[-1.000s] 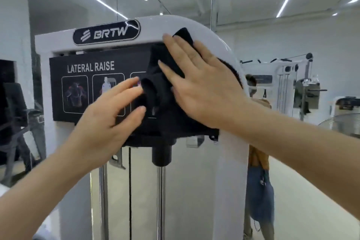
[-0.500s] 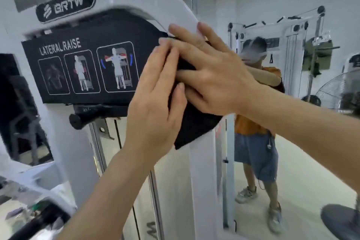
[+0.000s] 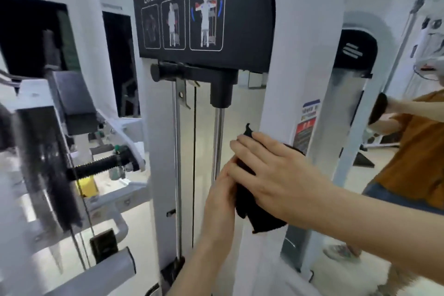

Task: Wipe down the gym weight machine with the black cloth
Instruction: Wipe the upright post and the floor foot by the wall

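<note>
The white lateral-raise weight machine fills the middle of the view, with a black instruction panel near its top. A black cloth lies against the machine's right white upright, about halfway down. My right hand presses flat on the cloth with straight fingers. My left hand rests its fingers against the cloth's left edge, beside the chrome guide rod. Most of the cloth is hidden under my right hand.
Another machine's black weight plates and a ridged black handle stand at the left. A mirror at the right reflects a person in an orange shirt holding a black cloth. A black cable runs down between the uprights.
Both hands slid the cloth down from beside the instruction panel to the middle of the right upright. The view has dropped and turned, so the panel now sits above my hands.
</note>
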Demonstrator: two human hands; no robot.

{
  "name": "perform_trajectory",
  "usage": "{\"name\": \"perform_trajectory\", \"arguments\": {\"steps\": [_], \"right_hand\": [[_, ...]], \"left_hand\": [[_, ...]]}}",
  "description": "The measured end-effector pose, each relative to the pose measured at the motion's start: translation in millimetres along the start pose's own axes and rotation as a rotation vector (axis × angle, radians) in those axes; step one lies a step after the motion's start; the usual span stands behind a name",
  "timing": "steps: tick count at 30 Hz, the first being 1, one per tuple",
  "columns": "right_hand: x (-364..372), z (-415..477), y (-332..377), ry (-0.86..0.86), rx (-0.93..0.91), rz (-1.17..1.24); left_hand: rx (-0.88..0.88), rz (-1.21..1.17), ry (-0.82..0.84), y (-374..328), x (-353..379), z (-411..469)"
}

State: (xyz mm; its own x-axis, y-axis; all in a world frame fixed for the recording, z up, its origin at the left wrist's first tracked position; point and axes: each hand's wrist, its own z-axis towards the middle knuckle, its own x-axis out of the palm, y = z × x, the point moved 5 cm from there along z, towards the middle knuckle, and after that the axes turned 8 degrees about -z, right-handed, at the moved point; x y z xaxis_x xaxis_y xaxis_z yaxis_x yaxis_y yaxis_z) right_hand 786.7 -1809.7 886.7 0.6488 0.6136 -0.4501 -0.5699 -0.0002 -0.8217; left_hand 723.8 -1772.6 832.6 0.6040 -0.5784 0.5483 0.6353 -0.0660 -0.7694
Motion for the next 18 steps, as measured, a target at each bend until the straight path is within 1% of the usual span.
{"name": "perform_trajectory", "arguments": {"steps": [2, 4, 6, 7, 9, 10, 12, 14, 16, 18], "right_hand": [[-14, -7, -18, -0.171, 0.048, 0.051], [-19, -18, -33, -0.315, 0.110, 0.022], [-19, -30, -44, -0.402, 0.184, 0.070], [-18, -36, -48, -0.436, 0.216, 0.079], [-11, -46, -50, -0.499, 0.285, 0.083], [-7, -51, -48, -0.530, 0.325, 0.134], [5, -59, -36, -0.567, 0.421, 0.273], [16, -65, -18, -0.549, 0.508, 0.404], [22, -71, -1, -0.515, 0.591, 0.537], [18, -76, 11, -0.489, 0.698, 0.678]], "left_hand": [[0.018, -0.039, 0.033, -16, 13, 5], [0.080, 0.107, 0.048, -25, 29, 10], [0.132, 0.312, -0.033, -28, 40, 19], [0.156, 0.363, -0.077, -31, 43, 25], [0.223, 0.375, -0.126, -37, 49, 38], [0.234, 0.344, -0.160, -37, 48, 46], [0.235, 0.281, -0.213, -31, 43, 55], [0.279, 0.282, -0.217, -20, 38, 52], [0.321, 0.272, -0.189, -1, 27, 39], [0.317, 0.278, -0.128, 17, 16, 18]]}}
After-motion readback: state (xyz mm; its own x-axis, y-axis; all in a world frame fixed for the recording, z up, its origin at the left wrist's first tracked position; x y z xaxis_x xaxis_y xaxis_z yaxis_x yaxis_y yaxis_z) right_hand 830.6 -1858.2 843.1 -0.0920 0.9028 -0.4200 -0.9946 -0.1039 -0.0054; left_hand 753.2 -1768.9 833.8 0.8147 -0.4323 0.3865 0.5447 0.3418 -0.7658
